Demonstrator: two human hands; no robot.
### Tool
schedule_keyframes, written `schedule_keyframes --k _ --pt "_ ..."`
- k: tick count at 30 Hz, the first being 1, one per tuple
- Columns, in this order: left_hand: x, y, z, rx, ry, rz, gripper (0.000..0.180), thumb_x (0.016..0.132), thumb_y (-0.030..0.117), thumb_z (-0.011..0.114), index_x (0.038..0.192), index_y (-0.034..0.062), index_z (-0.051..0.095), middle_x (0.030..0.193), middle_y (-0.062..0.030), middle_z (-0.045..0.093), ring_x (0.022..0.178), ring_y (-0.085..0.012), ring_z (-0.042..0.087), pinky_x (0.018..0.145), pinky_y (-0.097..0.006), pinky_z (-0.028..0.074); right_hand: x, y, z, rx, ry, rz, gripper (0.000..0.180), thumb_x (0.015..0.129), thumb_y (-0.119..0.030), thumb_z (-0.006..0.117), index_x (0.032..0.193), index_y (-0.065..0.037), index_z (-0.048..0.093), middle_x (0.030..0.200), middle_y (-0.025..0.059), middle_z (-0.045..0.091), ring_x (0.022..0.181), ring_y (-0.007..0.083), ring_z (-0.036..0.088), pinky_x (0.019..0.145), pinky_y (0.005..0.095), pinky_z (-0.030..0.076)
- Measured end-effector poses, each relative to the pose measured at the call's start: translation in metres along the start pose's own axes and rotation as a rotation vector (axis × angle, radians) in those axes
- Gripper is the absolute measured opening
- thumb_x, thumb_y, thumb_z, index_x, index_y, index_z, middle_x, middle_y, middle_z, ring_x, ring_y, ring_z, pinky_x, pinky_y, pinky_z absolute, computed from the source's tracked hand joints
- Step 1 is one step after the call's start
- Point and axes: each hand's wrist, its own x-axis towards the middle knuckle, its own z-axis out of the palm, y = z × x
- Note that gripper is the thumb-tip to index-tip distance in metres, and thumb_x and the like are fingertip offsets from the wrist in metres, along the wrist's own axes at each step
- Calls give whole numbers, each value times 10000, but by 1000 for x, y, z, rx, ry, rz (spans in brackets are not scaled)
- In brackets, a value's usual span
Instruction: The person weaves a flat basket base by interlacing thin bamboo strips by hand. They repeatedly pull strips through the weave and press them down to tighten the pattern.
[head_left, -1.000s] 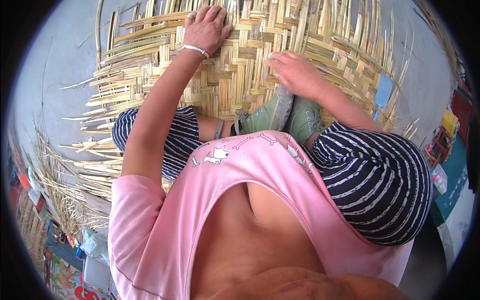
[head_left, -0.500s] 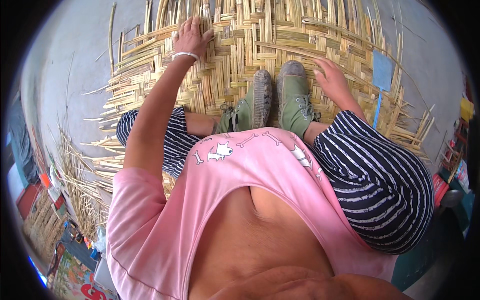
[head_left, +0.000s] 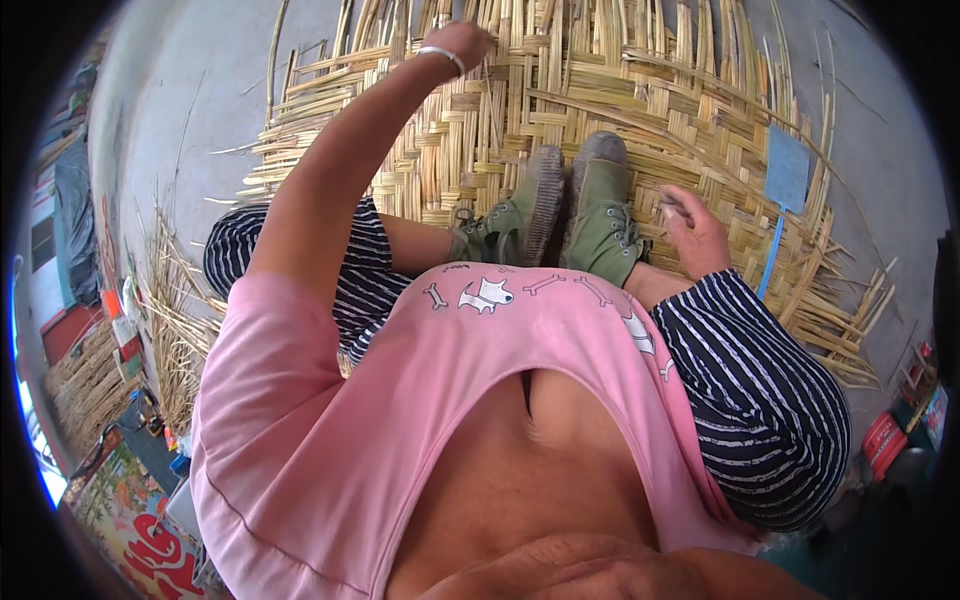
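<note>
Our green lace-up shoes [head_left: 600, 200] rest on the pale, flat mat of woven plant strips [head_left: 485, 130], hiding part of it; a blue, flat-bladed swatter [head_left: 787, 168] lies on its right part. Our bare right hand [head_left: 694, 235] is half-curled near the shoes, thumb and fingers apart. We cannot tell whether our bare left hand [head_left: 462, 44], over the mat's cut-off far part, grips anything.

Left hand [head_left: 460, 45]: fingertips indistinct, grip unclear. Woven mat [head_left: 575, 75] cut off by top edge beyond left fingers, partly hidden under shoes [head_left: 603, 195] left of right fingers. Right hand [head_left: 697, 235]: contents unclear; forearm hidden behind striped trouser leg [head_left: 760, 390] below fingers.
</note>
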Motion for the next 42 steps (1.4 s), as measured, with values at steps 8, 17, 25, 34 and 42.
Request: schedule_keyframes --k 8,17,25,34,42 --pt "23 18 -5 -122 211 -86 341 916 349 649 1138 118 764 1142 -192 738 1022 -388 709 930 -464 565 -3 52 5 218 65 65 358 1023 -108 597 1372 -28 598 1217 113 707 1141 165 668 963 310 526" --pt "22 5 18 -175 445 -202 463 957 260 632 1390 99 595 1381 -249 570 1284 -409 562 1100 -474 461 62 73 -114 514 429 57 499 1038 -229 599 1473 -7 501 1417 183 595 1240 255 625 1046 348 489" --pt "9 191 -24 114 330 390 541 976 170 619 1497 101 489 1522 -169 513 1397 -314 516 1200 -439 414 19 112 -133 -842 657 79 519 919 -212 668 1403 -54 565 1407 176 596 1310 371 539 1117 467 424" --pt "73 241 -38 -74 -68 392 467 853 431 762 1150 72 730 1092 -139 752 997 -320 716 903 -414 561 -21 126 -123 -921 697 175 426 889 -164 633 1309 -94 636 1332 130 645 1188 349 592 1027 471 475" --pt "67 355 -57 -410 -91 577 564 892 513 753 1153 14 738 1064 -175 757 1003 -307 720 928 -407 550 -9 164 -88 -1005 924 170 475 846 -171 684 1315 -166 608 1336 74 600 1227 319 561 1011 480 461"
